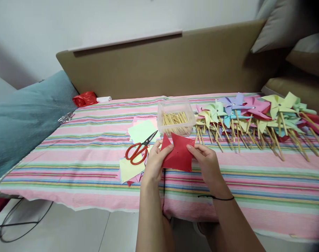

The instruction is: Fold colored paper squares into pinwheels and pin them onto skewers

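Observation:
Between my two hands is a red paper square with slits cut in from its corners and a small dark mark near its middle. My left hand pinches its left side, thumb on top. Its right edge is gripped by my right hand between thumb and fingers. Just left of my left hand, red-handled scissors lie with their blades pointing up and right, across piles of coloured paper. One pile shows a pale green sheet on top, the nearer one a pale yellow sheet.
Beyond the paper stands a clear plastic box of short wooden sticks. Many finished paper pinwheels on sticks lie to the right. A red plastic bag sits back left on the striped cloth. A blue cushion bounds the left side.

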Motion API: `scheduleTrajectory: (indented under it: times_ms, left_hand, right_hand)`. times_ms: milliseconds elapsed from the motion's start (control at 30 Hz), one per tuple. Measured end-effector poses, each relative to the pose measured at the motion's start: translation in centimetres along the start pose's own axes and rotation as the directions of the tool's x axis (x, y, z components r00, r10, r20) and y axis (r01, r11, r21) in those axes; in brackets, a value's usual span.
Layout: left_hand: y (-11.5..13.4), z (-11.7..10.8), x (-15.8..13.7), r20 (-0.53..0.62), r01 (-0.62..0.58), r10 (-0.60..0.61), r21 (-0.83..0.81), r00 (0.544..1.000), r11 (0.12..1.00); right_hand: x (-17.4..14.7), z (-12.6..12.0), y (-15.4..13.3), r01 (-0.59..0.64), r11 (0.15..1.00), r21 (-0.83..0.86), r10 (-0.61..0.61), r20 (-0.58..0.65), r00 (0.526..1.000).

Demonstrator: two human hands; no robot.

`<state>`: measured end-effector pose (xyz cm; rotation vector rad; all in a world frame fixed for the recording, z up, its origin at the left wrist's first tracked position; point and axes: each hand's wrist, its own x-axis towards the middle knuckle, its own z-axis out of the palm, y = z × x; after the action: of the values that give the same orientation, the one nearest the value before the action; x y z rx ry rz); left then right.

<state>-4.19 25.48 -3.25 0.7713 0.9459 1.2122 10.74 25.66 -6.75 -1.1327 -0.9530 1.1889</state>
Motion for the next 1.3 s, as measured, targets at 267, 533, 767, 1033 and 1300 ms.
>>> scheduleTrajectory:
  times_ms: [267, 533, 767, 1033, 1300]
  left_hand:
    - [-0.8, 0.7, 0.5, -0.044, 0.024, -0.019, 0.119, 0.999, 0.993]
    - [-1.2, 1.1, 0.9, -0.054, 0.006, 0.002, 0.158, 0.999, 0.987]
    - [-1.8, 1.4, 1.0, -0.085, -0.028, 0.04, 0.135, 0.996, 0.99]
    - [-1.9, 1.1, 1.2, -0.21, -0.044, 0.056, 0.064, 0.976, 0.997]
    - [-2.1, 1.1, 1.3, -0.159, -0.058, 0.071, 0.084, 0.985, 0.995]
  right_hand:
    - [0.6, -1.6, -0.4, 0.079, 0.996, -0.043, -0.083, -0.087, 0.993]
    - [0.6, -2.1, -0.6, 0.047, 0.999, -0.027, -0.049, -0.051, 0.997]
    - [0.8, -2.6, -0.6, 0.007, 1.0, -0.018, -0.008, -0.042, 0.999]
    - [1.3, -4.2, -0.7, 0.202, 0.977, -0.068, -0.18, 0.248, 0.952]
    - [1.4, -3.8, -0.4, 0.138, 0.981, -0.134, -0.085, 0.341, 0.936]
